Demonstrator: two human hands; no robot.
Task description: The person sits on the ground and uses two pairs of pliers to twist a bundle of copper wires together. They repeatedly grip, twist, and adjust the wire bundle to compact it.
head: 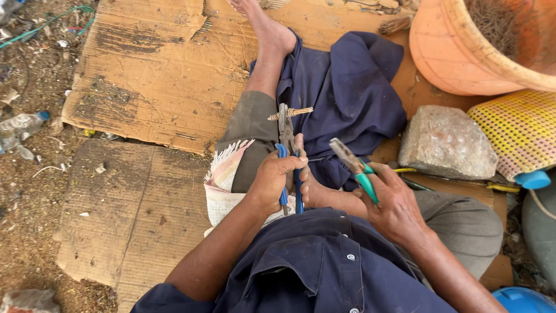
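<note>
Flattened cardboard (145,75) covers the dirt ground, and the person sits on it with one bare leg stretched toward its far edge. At the far right corner a big orange basin (457,58) leans, with dry fibres inside. A dark blue cloth (353,93) lies bunched over the cardboard beside the outstretched leg. Near the right edge sits a rough grey stone (446,142), touching a yellow woven mat (521,130).

Over the lap, the left hand (275,179) is closed tight around the blue handles of a pair of pliers (285,130), held upright. Its tip grips a short bundle of twisted wire (291,113), which sticks out sideways just above the knee. The right hand (394,206) is wrapped around the green handles of a second pair, the green-handled pliers (353,162), whose nose points up and left toward the first pair, near it but not touching.
</note>
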